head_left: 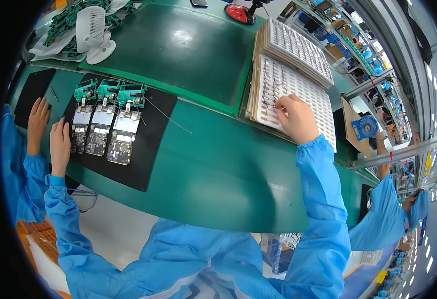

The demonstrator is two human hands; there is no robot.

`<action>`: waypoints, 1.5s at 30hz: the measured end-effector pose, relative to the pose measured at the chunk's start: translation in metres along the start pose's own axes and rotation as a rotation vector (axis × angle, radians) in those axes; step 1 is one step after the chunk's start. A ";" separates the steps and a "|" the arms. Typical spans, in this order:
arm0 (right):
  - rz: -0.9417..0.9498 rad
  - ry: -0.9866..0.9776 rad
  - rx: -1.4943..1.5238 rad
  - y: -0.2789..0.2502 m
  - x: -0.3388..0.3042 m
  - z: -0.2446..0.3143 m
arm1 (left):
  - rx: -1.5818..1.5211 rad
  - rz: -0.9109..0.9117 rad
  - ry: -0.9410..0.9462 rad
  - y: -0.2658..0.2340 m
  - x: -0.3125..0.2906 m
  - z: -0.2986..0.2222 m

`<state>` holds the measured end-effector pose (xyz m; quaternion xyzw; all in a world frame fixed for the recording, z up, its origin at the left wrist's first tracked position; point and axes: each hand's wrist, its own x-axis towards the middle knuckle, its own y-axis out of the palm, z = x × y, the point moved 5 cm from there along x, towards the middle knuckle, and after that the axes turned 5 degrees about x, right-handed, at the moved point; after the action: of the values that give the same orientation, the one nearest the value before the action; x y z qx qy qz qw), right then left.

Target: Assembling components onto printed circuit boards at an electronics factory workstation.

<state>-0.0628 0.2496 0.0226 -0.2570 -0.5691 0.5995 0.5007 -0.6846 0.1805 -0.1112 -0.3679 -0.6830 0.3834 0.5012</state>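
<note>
My right hand [298,121] reaches over a white tray [312,103] of small parts in rows. Its thumb and forefinger are pinched together at the tray's small reddish-brown wired parts [273,82]; what sits between the fingertips is too small to make out. Flat on the bench, fingers stretched out, my left hand [59,144] lies at the left edge of a black mat [153,134]. Beside it on the mat are three circuit boards [121,144], side by side, each with a green plastic frame [131,94] at its far end. A thin grey wire [171,119] extends rightward from the rightmost one.
A co-worker's hand [38,119] rests just left of mine, near another black mat [34,92]. Farther back stand a white fan [91,35] and piled green frames [61,25]. More white trays [298,47] are stacked behind the right one. Another person [378,214] works at right.
</note>
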 end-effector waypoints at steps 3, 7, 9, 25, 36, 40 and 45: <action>0.058 -0.011 -0.258 0.013 0.006 0.011 | 0.080 0.015 -0.011 0.004 0.002 0.035; 0.088 0.060 -0.543 0.021 -0.003 0.022 | 0.056 -0.008 0.006 0.015 0.015 0.023; 0.026 0.076 -0.445 0.014 -0.011 0.018 | 0.029 -0.035 0.008 0.018 0.021 0.028; 0.009 0.070 -0.593 0.013 -0.015 0.015 | -0.517 0.228 -0.182 -0.039 -0.056 -0.014; -0.087 -0.168 -0.207 -0.009 -0.015 0.006 | -0.732 0.358 -0.096 -0.043 -0.095 -0.156; -0.013 -0.304 -0.349 -0.008 -0.018 0.003 | -0.808 0.428 -0.081 -0.034 -0.100 -0.194; -0.128 -0.316 -0.255 -0.008 -0.021 -0.013 | -0.886 0.491 -0.049 -0.014 -0.113 -0.225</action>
<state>-0.0414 0.2352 0.0222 -0.1843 -0.7268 0.5226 0.4058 -0.4428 0.1092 -0.0987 -0.6858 -0.6850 0.1719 0.1758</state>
